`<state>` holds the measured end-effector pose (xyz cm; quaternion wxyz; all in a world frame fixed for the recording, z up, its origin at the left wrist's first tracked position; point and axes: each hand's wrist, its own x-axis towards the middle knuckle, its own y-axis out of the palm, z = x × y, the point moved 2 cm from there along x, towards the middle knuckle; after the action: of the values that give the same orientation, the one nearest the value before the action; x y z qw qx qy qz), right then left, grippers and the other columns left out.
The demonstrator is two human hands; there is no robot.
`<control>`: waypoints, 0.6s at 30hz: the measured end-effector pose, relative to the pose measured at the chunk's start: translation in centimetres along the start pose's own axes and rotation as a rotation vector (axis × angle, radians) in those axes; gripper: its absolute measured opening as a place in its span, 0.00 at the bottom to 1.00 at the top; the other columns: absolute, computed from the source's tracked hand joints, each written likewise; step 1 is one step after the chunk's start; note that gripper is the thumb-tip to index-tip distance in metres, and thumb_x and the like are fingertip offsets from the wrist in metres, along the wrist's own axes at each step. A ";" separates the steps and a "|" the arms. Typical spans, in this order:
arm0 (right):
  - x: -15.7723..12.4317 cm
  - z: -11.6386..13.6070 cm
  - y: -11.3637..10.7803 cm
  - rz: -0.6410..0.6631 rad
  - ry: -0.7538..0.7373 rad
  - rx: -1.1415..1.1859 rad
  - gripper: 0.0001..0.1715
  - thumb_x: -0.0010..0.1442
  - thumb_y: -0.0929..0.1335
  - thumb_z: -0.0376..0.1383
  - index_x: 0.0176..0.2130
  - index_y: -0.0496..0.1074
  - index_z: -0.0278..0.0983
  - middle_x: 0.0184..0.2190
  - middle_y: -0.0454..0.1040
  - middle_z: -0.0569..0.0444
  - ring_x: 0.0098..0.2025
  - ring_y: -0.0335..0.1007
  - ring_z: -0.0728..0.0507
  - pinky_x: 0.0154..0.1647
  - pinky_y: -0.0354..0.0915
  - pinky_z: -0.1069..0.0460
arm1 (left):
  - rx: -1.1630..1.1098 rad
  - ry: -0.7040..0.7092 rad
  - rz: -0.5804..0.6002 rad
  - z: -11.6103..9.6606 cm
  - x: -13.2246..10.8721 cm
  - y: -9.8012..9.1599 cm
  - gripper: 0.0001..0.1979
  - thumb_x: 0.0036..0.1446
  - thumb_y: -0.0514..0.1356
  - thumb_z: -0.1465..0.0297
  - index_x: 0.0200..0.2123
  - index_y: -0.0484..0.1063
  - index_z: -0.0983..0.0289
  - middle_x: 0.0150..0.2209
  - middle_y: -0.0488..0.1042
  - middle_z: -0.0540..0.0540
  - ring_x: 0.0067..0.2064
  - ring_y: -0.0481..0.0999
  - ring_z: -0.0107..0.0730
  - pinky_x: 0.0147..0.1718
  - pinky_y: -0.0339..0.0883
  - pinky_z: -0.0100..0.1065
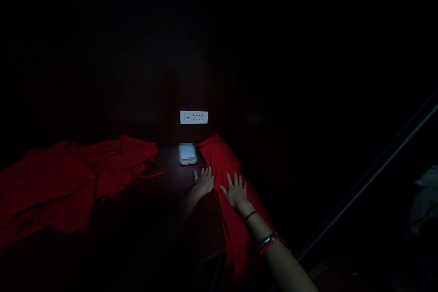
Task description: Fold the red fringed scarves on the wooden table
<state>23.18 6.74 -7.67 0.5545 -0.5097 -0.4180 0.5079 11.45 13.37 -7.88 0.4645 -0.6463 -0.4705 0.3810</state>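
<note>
A long red cloth [222, 157] lies along the right side of a dark table [201, 230] and hangs over its front edge. My right hand [236, 192] rests flat on this cloth with its fingers spread; bands and a bracelet circle the wrist. Just left of it, my left hand [205, 181] is at the cloth's left edge, fingers stretched out towards the back. Beyond the left hand stands a small lit device [188, 153], its screen blurred out. Neither hand grips anything that I can see.
More red cloth [68, 173] lies crumpled on the left, with a thin strap trailing from it. A white socket panel [194, 117] is set in the dark wall behind. A pale slanting bar [369, 180] crosses the right side. Most of the room is too dark to make out.
</note>
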 end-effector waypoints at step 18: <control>-2.1 0.4 -2.5 0.161 0.100 -0.035 0.39 0.55 0.50 0.54 0.59 0.40 0.37 0.60 0.34 0.45 0.60 0.27 0.33 0.52 0.36 0.33 | 0.091 0.237 -0.109 4.3 -6.4 0.2 0.26 0.57 0.39 0.60 0.56 0.50 0.64 0.59 0.48 0.56 0.59 0.45 0.38 0.54 0.43 0.45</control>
<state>22.83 4.78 -5.06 0.5230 -0.5761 -0.3563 0.5174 5.73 8.21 -8.89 0.5655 -0.6386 -0.4290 0.2973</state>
